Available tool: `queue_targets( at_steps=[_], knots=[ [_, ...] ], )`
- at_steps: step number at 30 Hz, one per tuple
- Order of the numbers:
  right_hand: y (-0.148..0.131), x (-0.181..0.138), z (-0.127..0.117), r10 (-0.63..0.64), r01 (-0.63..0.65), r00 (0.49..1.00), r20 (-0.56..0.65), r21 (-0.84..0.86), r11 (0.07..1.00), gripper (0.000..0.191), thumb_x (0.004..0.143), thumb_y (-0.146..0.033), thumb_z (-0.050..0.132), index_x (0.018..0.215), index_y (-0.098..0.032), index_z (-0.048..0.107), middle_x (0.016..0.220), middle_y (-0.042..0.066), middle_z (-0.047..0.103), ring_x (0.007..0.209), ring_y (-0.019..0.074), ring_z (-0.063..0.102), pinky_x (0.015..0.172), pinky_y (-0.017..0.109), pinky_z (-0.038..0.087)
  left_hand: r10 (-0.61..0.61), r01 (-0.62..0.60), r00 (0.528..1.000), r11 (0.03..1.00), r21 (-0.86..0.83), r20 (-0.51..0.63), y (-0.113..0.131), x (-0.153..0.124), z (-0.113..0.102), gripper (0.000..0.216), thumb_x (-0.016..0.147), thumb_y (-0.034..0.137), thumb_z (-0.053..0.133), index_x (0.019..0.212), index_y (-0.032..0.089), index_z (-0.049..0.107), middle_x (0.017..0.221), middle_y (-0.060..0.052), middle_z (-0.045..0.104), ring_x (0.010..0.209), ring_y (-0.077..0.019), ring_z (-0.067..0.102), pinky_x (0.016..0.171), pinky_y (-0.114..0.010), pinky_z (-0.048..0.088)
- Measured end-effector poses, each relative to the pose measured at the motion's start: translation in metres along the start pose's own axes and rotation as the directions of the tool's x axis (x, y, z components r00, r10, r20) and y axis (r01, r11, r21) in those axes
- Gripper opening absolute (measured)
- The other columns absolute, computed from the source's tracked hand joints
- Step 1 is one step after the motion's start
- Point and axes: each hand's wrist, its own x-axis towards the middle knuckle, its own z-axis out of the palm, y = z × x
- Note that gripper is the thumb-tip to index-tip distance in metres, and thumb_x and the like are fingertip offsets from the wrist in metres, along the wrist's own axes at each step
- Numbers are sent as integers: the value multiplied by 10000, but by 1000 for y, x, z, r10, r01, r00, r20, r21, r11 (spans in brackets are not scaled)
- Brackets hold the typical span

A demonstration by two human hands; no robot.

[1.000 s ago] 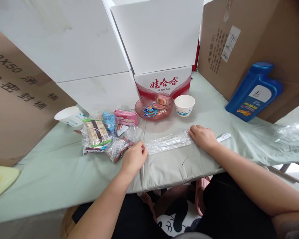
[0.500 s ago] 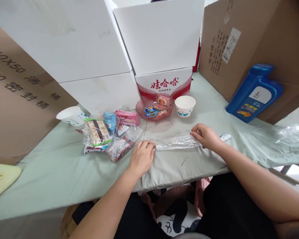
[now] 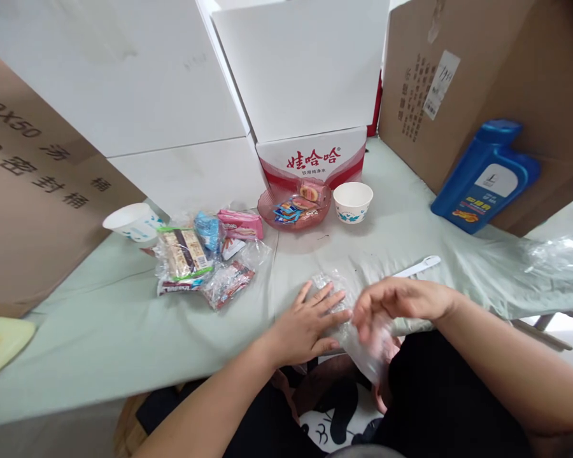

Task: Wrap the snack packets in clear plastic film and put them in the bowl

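Note:
A crumpled clear plastic bag (image 3: 365, 353) lies at the table's front edge, partly hanging over it. My left hand (image 3: 310, 321) rests flat on it, fingers spread, open and pressing it to the cloth. Right beside it, my right hand (image 3: 386, 308) hovers over the bag with bent fingers. Its fingertips are smeared by motion, so whether they pinch the plastic cannot be made out. Just beyond the right hand lies a slim white tool (image 3: 417, 266), its far end partly hidden behind the hand.
Wrapped snacks (image 3: 186, 251) are heaped at left beside a tipped paper cup (image 3: 134, 222). Behind stand a pink glass bowl (image 3: 293, 222) with packets and an upright paper bowl (image 3: 353, 203). A blue bottle (image 3: 484, 178) leans at right. Boxes (image 3: 310, 152) wall the back.
The plastic, stretched sideways between both hands before, now runs toward me over the edge. My left hand has moved right and spread flat; my right hand has come nearer to me, uncovering the white tool.

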Motion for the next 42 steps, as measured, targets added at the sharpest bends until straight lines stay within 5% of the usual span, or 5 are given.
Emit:
queue_targets(
  at_steps=[8, 13, 22, 29, 42],
  knots=[
    [24, 47, -33, 97, 5, 803, -588, 169, 986, 340, 941, -406, 510, 1149, -138, 526, 1140, 174, 643, 948, 240, 699, 893, 442, 546, 18, -18, 1000, 999, 26, 17, 6, 1, -5, 479, 911, 539, 483, 1336, 321, 519, 1443, -57, 481, 1425, -273, 290, 1192, -553, 42],
    [30, 49, -36, -300, -134, 612, -731, -470, 872, 319, 889, -276, 546, 1196, -193, 542, 1190, 134, 622, 989, 235, 658, 858, 440, 551, 20, -21, 1000, 999, 26, 23, 5, 0, -4, 504, 920, 559, 445, 1355, 309, 496, 1494, -65, 414, 1439, -282, 253, 1189, -562, 34],
    [46, 52, -20, -476, -142, 865, -158, -987, 70, 309, 919, -129, 452, 1165, -128, 638, 1101, 134, 681, 998, 230, 598, 918, 418, 497, 53, -48, 991, 998, 45, -120, 3, 0, 0, 438, 858, 498, 586, 1200, 226, 605, 1299, -105, 586, 1290, -301, 467, 1159, -555, 225],
    [63, 51, -26, -487, -162, 863, -137, -987, -9, 314, 933, -195, 497, 1215, -154, 629, 1193, 120, 644, 1059, 239, 557, 953, 427, 475, 61, -64, 794, 998, 17, -605, 4, -7, -2, 230, 887, 193, 518, 1097, 163, 608, 1060, -101, 670, 1024, -212, 624, 895, -361, 526],
    [26, 21, -6, -271, 47, 963, -1, -984, 171, 171, 815, -253, 668, 963, -174, 703, 944, 79, 688, 931, 217, 590, 850, 350, 465, -52, 38, 924, 998, -44, -378, -12, -1, 5, 181, 915, 189, 485, 1031, 192, 624, 1216, -96, 617, 1210, -242, 547, 1017, -436, 442]
  ],
)
